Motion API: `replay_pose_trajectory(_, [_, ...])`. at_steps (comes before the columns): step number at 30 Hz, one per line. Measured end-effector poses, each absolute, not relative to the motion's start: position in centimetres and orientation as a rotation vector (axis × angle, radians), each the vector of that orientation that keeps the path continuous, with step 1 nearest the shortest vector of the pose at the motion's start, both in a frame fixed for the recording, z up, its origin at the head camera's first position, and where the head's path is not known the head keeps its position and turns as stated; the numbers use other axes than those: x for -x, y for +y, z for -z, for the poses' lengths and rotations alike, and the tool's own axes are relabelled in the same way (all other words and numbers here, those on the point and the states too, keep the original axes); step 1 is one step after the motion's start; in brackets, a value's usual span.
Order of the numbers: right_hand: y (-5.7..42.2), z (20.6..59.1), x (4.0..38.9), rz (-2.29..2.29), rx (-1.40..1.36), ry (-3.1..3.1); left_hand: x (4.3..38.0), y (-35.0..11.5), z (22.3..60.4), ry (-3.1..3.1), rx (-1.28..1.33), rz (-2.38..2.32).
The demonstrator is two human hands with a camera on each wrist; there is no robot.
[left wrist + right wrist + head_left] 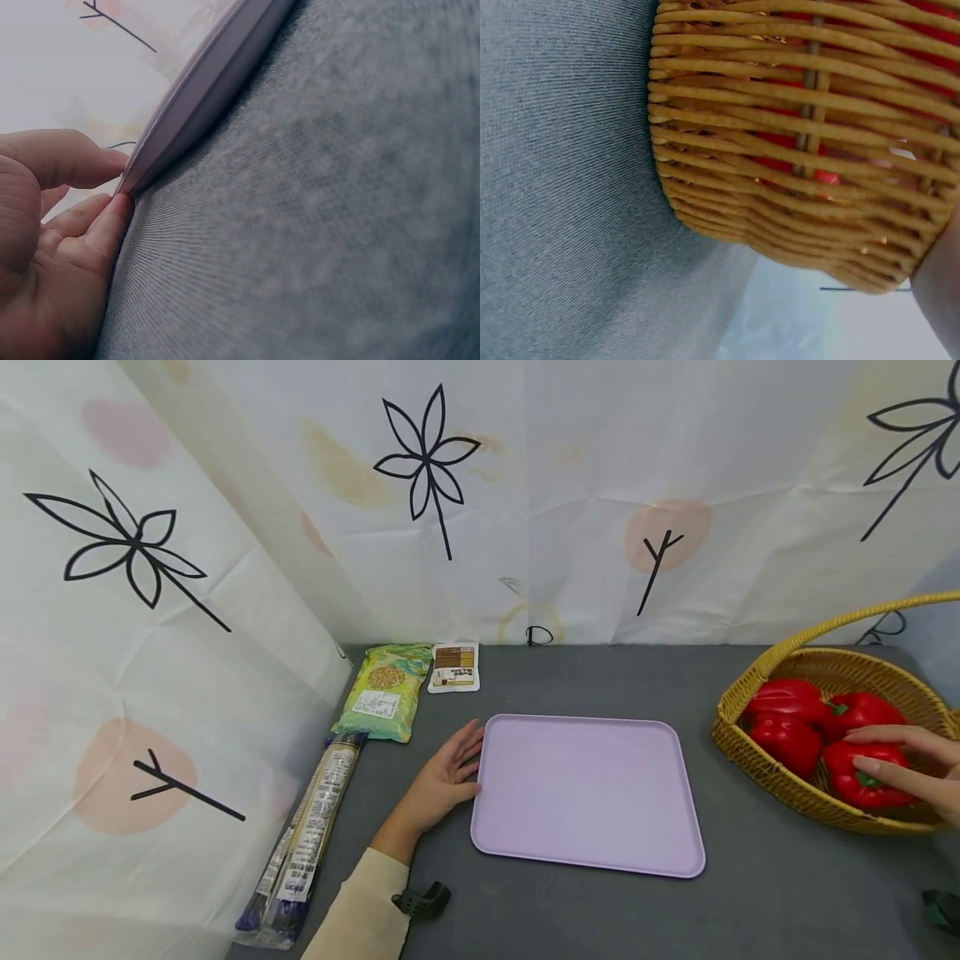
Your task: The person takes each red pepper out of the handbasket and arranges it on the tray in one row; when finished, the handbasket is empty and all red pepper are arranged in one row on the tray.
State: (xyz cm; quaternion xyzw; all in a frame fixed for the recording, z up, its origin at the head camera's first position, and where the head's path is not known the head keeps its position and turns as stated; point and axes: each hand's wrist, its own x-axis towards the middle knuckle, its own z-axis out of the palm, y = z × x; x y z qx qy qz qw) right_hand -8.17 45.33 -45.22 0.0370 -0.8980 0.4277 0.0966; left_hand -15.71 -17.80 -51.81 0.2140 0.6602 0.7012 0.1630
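Observation:
A lilac rectangular tray (585, 793) lies flat on the grey tabletop. My left hand (442, 777) touches its left edge with thumb and fingertips, the fingers loosely extended. In the left wrist view, this hand (67, 240) meets the tray's rim (202, 90). At the right, a yellow wicker basket (757, 785) holds several red bell peppers. Reaching into it, my right hand (918, 764) grips the nearest bell pepper (847, 777) between thumb and fingers. The basket's woven side (780, 142) fills much of the right wrist view and hides most of that hand.
A green-yellow food bag (386, 693) and a small white-and-brown packet (454, 668) lie at the back left. Long dark packages (307, 852) lie along the left side. The basket's handle (840, 625) arches above it. Patterned cloth (525, 527) encloses the table's back and left.

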Motion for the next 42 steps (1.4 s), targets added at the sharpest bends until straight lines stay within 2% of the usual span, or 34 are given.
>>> replay_pose_trajectory(8, [48.5, 48.3, 8.7, -1.287, 0.063, -2.523, 15.6, -17.8, 51.7, 1.901, -0.604, -1.98])
replay_pose_trajectory(12, [46.7, 46.9, 8.1, -1.167, 0.213, -2.566, 15.5, -17.8, 51.5, 1.915, -0.576, -1.967])
replay_pose_trajectory(16, [44.2, 45.1, 7.3, -1.208, 0.215, -2.52, 15.4, -17.8, 51.5, 1.925, -0.563, -1.956])
replay_pose_trajectory(23, [41.0, 43.5, 6.9, -1.324, 0.067, -2.409, 15.4, -17.7, 51.4, 1.939, -0.565, -1.946])
replay_pose_trajectory(31, [37.1, 41.5, 6.9, -1.44, -0.266, -2.475, 15.4, -17.8, 51.4, 1.963, -0.58, -1.936])
replay_pose_trajectory(42, [31.4, 42.3, 8.0, -1.787, -0.608, -2.428, 15.5, -17.8, 51.6, 1.954, -0.577, -1.936])
